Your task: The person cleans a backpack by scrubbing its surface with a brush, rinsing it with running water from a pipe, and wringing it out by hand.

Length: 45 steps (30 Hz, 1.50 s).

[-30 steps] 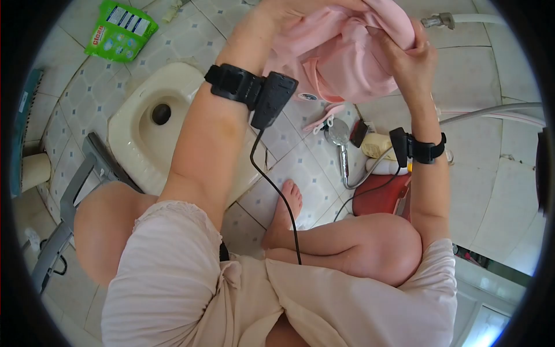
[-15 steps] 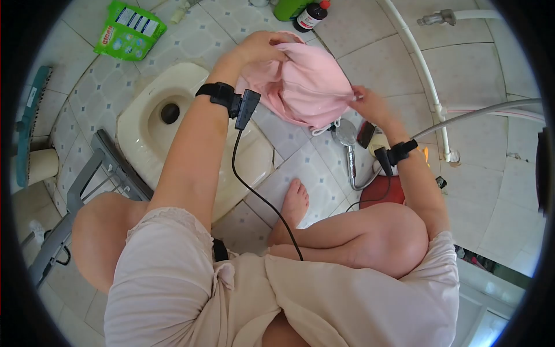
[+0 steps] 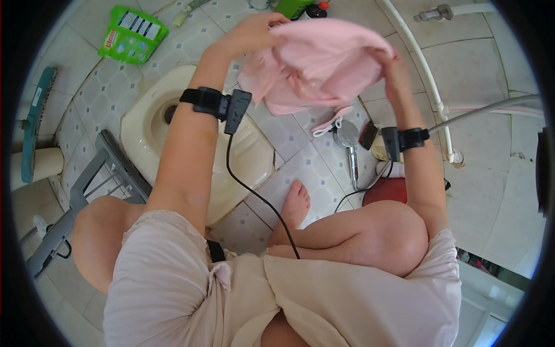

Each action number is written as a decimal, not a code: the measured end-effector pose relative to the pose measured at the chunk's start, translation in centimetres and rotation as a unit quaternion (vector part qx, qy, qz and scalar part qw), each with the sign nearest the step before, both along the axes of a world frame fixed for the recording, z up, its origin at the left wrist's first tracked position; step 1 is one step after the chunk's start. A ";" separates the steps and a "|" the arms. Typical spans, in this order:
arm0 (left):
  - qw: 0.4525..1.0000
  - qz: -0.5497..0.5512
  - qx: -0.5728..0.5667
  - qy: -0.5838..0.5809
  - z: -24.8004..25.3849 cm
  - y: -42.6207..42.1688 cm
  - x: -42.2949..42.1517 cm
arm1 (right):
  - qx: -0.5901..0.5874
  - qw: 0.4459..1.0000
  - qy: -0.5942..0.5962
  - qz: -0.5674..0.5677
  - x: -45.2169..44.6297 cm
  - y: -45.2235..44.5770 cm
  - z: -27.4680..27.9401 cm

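Observation:
A pink garment (image 3: 324,58) hangs bunched and slightly blurred between my two hands, above the tiled floor. My left hand (image 3: 254,33) has its fingers closed on the garment's upper left edge. At the garment's right side, my right hand (image 3: 394,68) grips the fabric with its fingers bent round it. A pink strap with a white cord (image 3: 334,122) shows below the cloth, beside a silver shower head (image 3: 348,137).
A squat toilet (image 3: 193,168) lies left of centre. A green pouch (image 3: 133,36) is at the upper left, with a grey folding frame (image 3: 95,185) below. A dark bottle (image 3: 317,10), white pipe (image 3: 419,63) and red object (image 3: 384,192) are also around.
From half a second ago, the garment has risen and spread out. My right hand has moved up with it; my left hand has shifted slightly up.

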State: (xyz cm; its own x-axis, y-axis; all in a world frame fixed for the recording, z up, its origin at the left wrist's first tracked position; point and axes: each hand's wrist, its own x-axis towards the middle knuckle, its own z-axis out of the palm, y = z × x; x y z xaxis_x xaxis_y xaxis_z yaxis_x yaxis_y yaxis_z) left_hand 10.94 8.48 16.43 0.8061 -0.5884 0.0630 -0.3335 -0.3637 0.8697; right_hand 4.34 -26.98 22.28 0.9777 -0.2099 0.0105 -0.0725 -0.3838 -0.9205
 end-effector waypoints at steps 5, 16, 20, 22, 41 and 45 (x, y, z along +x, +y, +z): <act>0.975 0.015 -0.110 0.194 0.0 2.1 0.5 | -0.047 0.985 -0.168 -0.002 0.3 3.0 5.3; 0.986 0.107 0.115 0.062 -10.1 4.1 1.7 | -0.183 0.979 0.088 -0.008 -1.6 -3.2 -4.2; 0.988 0.062 0.130 0.053 -10.9 1.5 2.3 | -0.202 0.962 0.176 0.046 -2.2 -4.1 -6.9; 0.986 0.053 0.157 0.037 -11.3 -1.2 1.7 | -0.212 0.955 0.196 0.072 -2.8 -3.8 -7.7; 0.923 -0.074 0.252 0.281 -17.1 -2.4 -2.9 | -0.397 0.836 0.285 0.248 -4.1 -4.7 -12.3; 0.909 -0.076 0.286 0.294 -11.7 -2.4 -1.4 | -0.404 0.825 0.293 0.266 -4.7 -7.8 -12.9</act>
State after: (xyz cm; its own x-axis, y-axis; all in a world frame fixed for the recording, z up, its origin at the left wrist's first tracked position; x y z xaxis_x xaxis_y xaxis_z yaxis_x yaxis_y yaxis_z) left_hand 9.50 6.08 4.78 0.5084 -0.4977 -0.7027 0.0429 -0.8004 0.5979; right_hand -0.32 -34.80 9.35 0.8160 0.0938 -0.5704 -0.0388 -0.9756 -0.2159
